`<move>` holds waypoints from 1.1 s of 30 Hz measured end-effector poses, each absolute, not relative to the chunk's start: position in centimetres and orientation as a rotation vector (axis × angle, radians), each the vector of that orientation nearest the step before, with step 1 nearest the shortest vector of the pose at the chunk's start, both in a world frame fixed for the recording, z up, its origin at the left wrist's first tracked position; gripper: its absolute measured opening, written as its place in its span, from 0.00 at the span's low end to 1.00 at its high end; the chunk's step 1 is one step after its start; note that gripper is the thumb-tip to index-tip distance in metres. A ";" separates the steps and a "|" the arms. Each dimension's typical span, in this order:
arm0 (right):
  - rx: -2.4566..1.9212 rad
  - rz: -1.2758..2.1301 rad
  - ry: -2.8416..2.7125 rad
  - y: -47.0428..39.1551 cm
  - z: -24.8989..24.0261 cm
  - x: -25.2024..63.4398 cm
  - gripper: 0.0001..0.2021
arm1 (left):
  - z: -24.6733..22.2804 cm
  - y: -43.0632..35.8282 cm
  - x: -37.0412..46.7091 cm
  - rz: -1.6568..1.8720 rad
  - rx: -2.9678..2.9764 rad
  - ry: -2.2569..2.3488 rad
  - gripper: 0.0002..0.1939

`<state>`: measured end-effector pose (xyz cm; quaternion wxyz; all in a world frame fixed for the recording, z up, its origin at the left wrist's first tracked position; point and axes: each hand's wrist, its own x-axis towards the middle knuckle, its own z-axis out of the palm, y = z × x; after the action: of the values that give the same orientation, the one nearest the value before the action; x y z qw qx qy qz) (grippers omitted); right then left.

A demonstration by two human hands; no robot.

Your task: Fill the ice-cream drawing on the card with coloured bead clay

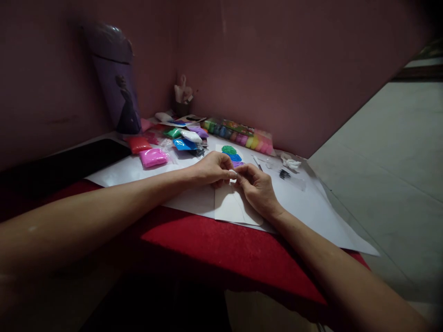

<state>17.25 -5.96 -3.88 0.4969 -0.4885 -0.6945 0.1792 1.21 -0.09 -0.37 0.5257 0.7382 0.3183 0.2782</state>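
Note:
My left hand [213,168] and my right hand [258,188] meet above a white card [230,206], fingertips almost touching. Between them they pinch a small white piece of modelling clay [233,174], partly covered by the fingers. On the card's far part lie a green clay patch [229,150], a blue clay patch [231,157] and a purple clay patch [237,163], the lower ones partly hidden by my hands. A thin line runs down the near part of the card. Just beyond my right hand rests a slim tool [257,163].
Left of the card lie a pink clay packet [153,157], a red packet [138,144], a blue packet [186,144] and others. A tray of coloured clays [238,134] stands along the wall. Black bits [284,174] and a white lump [291,163] are at right.

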 end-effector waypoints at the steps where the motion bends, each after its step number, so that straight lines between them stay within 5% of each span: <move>1: -1.186 0.436 -1.683 -6.0 -3.9 17.3 0.03 | -0.4 -0.1 1.2 0.663 1.774 0.765 0.07; 33: -1.203 0.352 -1.756 -6.1 -3.8 17.3 0.03 | -0.3 -0.2 1.2 0.629 1.821 0.809 0.06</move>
<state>17.32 -6.08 -3.84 0.4724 -0.4916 -0.7173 0.1437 1.17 -0.23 -0.29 0.5021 0.7536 0.3348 0.2605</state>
